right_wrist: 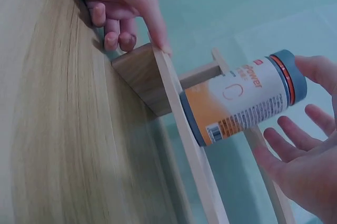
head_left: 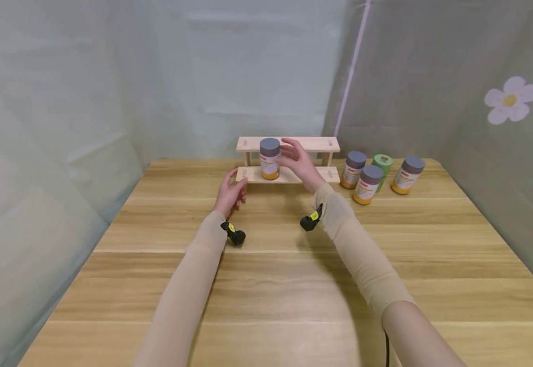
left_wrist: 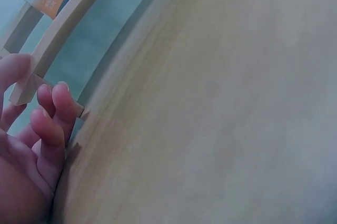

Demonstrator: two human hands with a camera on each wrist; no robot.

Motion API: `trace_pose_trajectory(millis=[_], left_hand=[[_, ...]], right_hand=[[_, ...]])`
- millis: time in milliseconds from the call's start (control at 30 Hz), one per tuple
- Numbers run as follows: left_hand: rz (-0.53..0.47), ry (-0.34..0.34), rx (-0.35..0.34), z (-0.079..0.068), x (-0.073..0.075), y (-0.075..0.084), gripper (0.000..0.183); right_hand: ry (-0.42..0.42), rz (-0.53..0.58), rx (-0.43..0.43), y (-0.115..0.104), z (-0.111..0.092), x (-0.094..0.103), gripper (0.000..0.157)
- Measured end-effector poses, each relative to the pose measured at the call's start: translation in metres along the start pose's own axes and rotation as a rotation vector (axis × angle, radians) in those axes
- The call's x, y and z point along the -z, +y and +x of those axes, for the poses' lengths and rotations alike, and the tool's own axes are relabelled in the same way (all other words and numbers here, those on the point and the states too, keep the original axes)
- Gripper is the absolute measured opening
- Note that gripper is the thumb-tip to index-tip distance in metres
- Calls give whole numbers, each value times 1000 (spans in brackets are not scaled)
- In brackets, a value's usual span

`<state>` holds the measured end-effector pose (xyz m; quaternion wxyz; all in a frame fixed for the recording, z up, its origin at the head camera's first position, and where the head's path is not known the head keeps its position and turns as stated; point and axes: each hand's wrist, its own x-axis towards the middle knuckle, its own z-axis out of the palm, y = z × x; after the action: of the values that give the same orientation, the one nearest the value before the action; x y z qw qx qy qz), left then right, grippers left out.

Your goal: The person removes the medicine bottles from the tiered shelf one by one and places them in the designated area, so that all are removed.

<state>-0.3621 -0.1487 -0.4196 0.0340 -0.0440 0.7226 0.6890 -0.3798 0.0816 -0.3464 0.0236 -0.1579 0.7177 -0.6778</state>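
Observation:
A two-tier wooden rack [head_left: 310,175] stands at the back of the table. On its lower board sits an upright supplement jar [head_left: 269,164] with a grey-blue cap, white label and orange base. My left hand [head_left: 231,194] grips the left end of that lower board; in the left wrist view its thumb lies on the board and the other fingers [left_wrist: 62,105] curl below. My right hand [head_left: 297,162] is just right of the jar, fingers spread. In the right wrist view one fingertip reaches the jar's cap [right_wrist: 289,75], while the other fingers [right_wrist: 297,134] are apart from it.
Right of the rack stand three similar grey-capped jars, one at the back [head_left: 354,169], one in front [head_left: 368,184] and one farther right [head_left: 407,175]. A green container [head_left: 382,168] is among them. Pale cloth [head_left: 266,66] hangs behind the wooden table [head_left: 275,285].

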Motion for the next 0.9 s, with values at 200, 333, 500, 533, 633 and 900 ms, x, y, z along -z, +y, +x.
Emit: trace_pose_trajectory(millis=[200, 333, 500, 533, 633, 900], left_hand=[[-27, -19, 26, 3, 2, 1, 62], [-40, -31, 45, -7, 1, 14, 61], [-37, -33, 60, -16, 0, 23, 61], [-36, -34, 60, -16, 0, 23, 61], [-42, -34, 54, -14, 0, 21, 62], [-28, -38, 61, -9, 1, 16, 62]], right_hand=[[11, -3, -18, -4, 7, -7, 64], [15, 1, -23, -5, 12, -14, 62], [17, -16, -13, 1, 17, -20, 62], [22, -24, -9, 3, 18, -21, 62], [36, -44, 5, 8, 18, -25, 65], [67, -80, 63, 18, 17, -32, 65]])
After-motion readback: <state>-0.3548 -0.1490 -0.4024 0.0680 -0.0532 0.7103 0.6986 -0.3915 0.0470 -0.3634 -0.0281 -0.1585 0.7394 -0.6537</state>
